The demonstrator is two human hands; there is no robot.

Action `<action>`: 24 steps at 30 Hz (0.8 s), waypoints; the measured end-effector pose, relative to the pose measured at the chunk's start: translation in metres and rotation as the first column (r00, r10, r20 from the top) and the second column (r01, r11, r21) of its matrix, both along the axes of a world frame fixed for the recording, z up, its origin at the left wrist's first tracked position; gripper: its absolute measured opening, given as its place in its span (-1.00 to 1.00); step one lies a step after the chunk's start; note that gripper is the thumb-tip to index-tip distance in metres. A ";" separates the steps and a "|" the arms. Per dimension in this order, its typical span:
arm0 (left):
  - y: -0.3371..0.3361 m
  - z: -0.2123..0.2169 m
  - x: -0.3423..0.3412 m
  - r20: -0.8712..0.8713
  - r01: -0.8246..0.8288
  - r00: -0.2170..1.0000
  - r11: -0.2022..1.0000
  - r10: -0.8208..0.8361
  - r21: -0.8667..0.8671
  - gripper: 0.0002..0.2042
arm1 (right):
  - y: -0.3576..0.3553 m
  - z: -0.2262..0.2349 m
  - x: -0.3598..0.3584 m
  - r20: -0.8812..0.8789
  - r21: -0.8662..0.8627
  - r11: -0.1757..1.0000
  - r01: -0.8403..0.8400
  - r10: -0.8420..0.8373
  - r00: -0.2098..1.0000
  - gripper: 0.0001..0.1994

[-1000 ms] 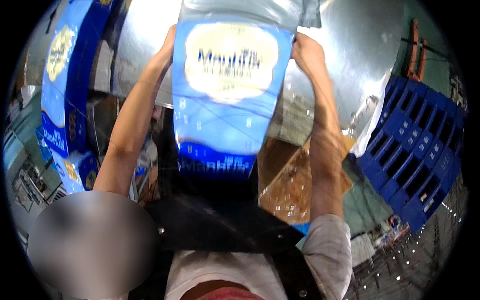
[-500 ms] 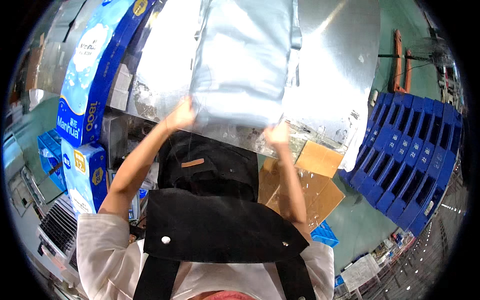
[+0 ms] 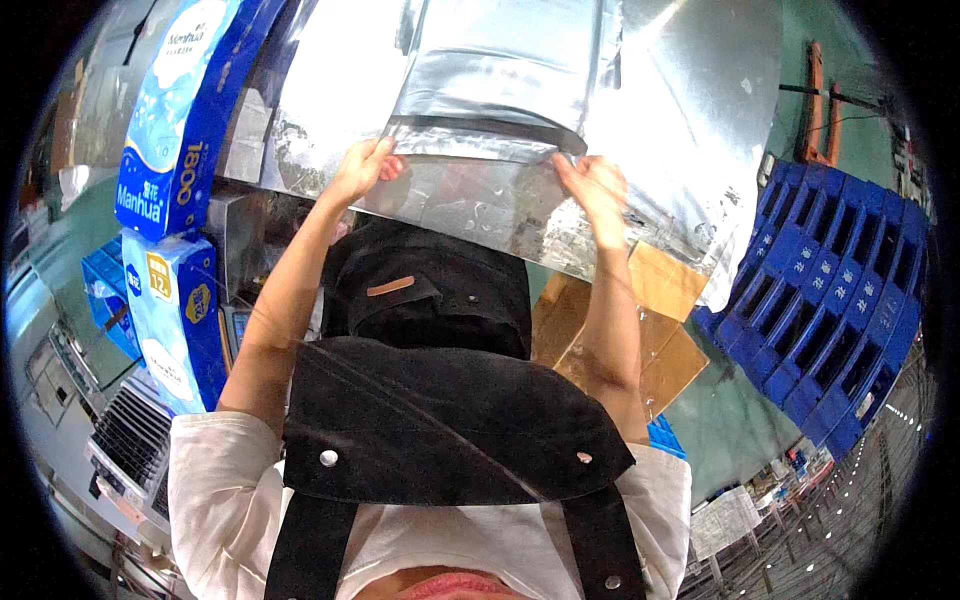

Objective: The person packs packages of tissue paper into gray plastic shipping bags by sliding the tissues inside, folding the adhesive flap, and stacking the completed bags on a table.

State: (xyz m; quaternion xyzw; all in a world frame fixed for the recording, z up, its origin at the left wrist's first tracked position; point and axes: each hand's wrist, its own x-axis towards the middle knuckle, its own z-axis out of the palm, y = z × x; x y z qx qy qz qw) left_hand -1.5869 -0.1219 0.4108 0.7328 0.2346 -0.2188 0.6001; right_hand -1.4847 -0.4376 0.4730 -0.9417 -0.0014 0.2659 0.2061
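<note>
Left side: a tall blue pack [image 3: 165,120] stands at the metal table [image 3: 690,130]; a second blue pack [image 3: 170,325] sits below it, near the left forearm.
Right side: cardboard [image 3: 668,285] lies by the table's near edge, partly covered by the right forearm; blue pallets [image 3: 835,290] are stacked farther out.
Printing: dark lettering on the tall pack's white panel, white letters on its dark band, gold numerals down its side; white characters mark the pallets.
Silver bag: the silver-grey plastic bag [image 3: 500,75] lies on the table, beyond and between the hands.
Hands: left [image 3: 367,172] and right [image 3: 597,188] pinch its near corners.
</note>
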 end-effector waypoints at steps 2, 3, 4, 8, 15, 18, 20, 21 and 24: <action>-0.003 -0.001 -0.004 0.083 -0.010 0.997 1.000 0.011 -0.006 -0.57 | 0.037 -0.004 -0.019 0.443 0.072 0.986 -0.154 0.106 0.890 -0.73; -0.008 0.002 -0.004 0.052 -0.014 0.999 1.000 0.014 0.001 -0.59 | 0.054 -0.019 -0.024 0.579 0.214 0.940 -0.267 0.098 0.809 -0.79; -0.012 0.001 -0.003 0.048 -0.009 0.999 1.000 0.009 -0.007 -0.59 | 0.065 -0.035 -0.024 0.701 0.321 0.864 -0.388 0.059 0.711 -0.81; 0.007 -0.002 -0.006 0.036 0.095 0.995 0.995 -0.096 0.021 -0.65 | 0.087 -0.071 -0.030 0.543 0.223 0.867 -0.445 0.269 0.795 -0.78; -0.013 0.038 0.033 0.028 0.076 0.993 0.824 -0.110 0.561 -0.63 | 0.098 -0.078 -0.047 0.627 0.174 0.885 -0.431 0.238 0.742 -0.91; -0.013 0.031 0.041 0.133 0.038 0.981 0.805 -0.144 0.593 -0.74 | 0.093 -0.075 -0.054 0.634 0.143 0.851 -0.506 0.314 0.707 -0.89; -0.008 0.027 0.039 0.105 -0.005 0.993 0.875 -0.053 0.485 -0.80 | 0.075 -0.072 -0.074 0.593 0.219 0.777 -0.590 0.374 0.713 -0.87; -0.005 0.024 0.037 0.103 0.003 0.993 0.875 -0.060 0.484 -0.80 | 0.061 -0.068 -0.088 0.602 0.252 0.729 -0.636 0.397 0.693 -0.87; 0.005 0.021 0.033 0.165 0.003 0.981 0.855 -0.103 0.519 -0.78 | -0.039 -0.062 -0.139 0.329 0.174 0.825 -0.538 0.466 0.821 -0.82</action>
